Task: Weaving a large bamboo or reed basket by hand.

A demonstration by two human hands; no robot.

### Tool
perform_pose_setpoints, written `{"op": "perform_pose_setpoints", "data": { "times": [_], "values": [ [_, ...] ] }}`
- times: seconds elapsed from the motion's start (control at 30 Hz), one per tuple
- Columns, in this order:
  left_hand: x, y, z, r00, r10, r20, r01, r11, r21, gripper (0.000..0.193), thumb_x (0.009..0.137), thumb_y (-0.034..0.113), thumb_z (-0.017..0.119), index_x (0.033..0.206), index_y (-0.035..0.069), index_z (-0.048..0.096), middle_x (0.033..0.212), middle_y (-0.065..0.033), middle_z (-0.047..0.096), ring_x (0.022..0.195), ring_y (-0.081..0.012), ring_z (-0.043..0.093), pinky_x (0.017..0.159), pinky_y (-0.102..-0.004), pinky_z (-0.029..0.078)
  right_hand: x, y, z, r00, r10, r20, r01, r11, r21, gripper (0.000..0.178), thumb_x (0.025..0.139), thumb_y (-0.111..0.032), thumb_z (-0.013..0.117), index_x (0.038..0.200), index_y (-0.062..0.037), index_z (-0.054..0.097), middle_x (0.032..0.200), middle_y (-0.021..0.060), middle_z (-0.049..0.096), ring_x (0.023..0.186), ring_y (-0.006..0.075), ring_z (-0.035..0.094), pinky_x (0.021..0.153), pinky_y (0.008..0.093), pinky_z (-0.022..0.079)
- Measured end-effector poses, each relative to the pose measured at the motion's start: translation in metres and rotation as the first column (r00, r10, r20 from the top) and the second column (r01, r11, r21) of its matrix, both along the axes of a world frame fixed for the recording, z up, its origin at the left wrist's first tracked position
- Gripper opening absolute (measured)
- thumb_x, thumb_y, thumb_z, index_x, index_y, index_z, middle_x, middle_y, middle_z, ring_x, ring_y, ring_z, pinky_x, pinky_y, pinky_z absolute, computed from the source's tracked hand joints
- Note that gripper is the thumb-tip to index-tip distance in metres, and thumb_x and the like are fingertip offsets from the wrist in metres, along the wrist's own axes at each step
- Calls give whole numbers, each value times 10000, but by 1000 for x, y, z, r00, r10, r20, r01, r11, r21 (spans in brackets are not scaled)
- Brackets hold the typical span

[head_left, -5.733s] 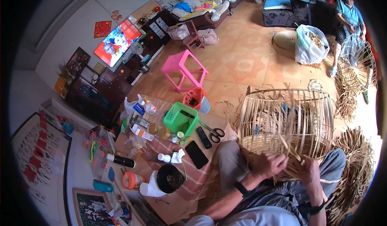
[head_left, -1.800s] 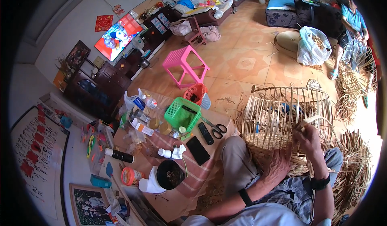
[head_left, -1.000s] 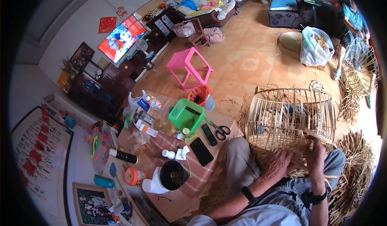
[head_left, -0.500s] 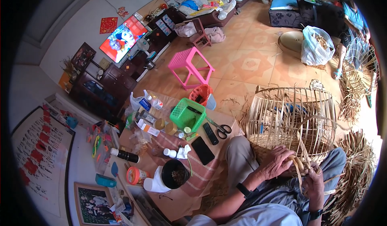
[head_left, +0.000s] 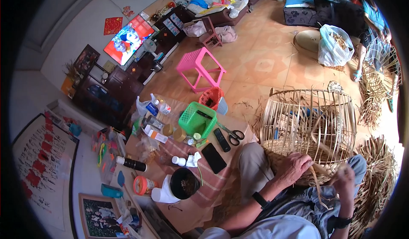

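An openwork basket (head_left: 294, 146) of pale slats and woven band sits at the person's knees, off the tabletop's (head_left: 187, 215) right edge. The left hand (head_left: 293, 169), by the basket's near side, pinches a flat, pale strip (head_left: 318, 182) that hangs over the lap. The right hand (head_left: 345, 181) is curled and blurred; whether it grips anything cannot be told. Scissors (head_left: 230, 132) lie near the tabletop's far right corner, beside a black remote control (head_left: 222, 139).
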State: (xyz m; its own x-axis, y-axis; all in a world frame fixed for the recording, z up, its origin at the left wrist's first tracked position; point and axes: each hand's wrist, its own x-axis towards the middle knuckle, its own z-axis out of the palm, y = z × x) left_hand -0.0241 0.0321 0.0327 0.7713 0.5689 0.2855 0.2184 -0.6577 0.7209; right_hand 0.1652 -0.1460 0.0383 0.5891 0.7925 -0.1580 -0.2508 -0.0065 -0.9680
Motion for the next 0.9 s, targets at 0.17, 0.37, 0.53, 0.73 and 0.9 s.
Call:
{"op": "perform_pose_setpoints", "data": {
  "times": [0.17,0.37,0.53,0.73,0.9],
  "values": [
    [3,-2,2,999,42,-3,-42,999,21,186,976,242,667,948,60,646,809,-109,680,787,-311,667,780,-425,509,17,-32,-9,972,156,-179,-160,987,-11,168,1013,-160,638,1062,0,634,695,70,686,393,57,486,346,191,350],
    [3,-2,2,998,55,24,-56,997,54,163,962,224,683,930,66,667,804,-110,679,771,-313,670,749,-418,522,6,-43,-25,939,314,-142,-340,908,-242,159,956,-142,723,895,-17,645,682,40,634,507,132,567,490,300,479],
    [6,-1,-3,998,45,34,-46,998,41,158,954,207,691,916,56,667,811,-110,685,773,-311,672,742,-410,525,101,-100,-82,787,-372,-493,485,866,120,206,1079,-328,548,1087,-132,611,823,-58,621,410,7,322,338,207,235],
    [3,2,-2,998,44,-35,-44,999,26,146,961,185,679,927,42,675,829,-121,698,804,-317,679,751,-415,531,168,-179,-140,937,-213,-278,251,962,109,285,1074,-337,564,929,-107,649,620,-46,545,436,17,341,374,224,232],
    [-4,9,18,999,-40,22,36,983,182,207,865,44,655,1069,25,683,946,-147,692,879,-340,678,803,-452,533,166,-202,-85,811,-82,579,499,615,-611,431,984,-333,691,661,-87,547,570,-51,428,502,48,380,442,274,245]
  ]
}}
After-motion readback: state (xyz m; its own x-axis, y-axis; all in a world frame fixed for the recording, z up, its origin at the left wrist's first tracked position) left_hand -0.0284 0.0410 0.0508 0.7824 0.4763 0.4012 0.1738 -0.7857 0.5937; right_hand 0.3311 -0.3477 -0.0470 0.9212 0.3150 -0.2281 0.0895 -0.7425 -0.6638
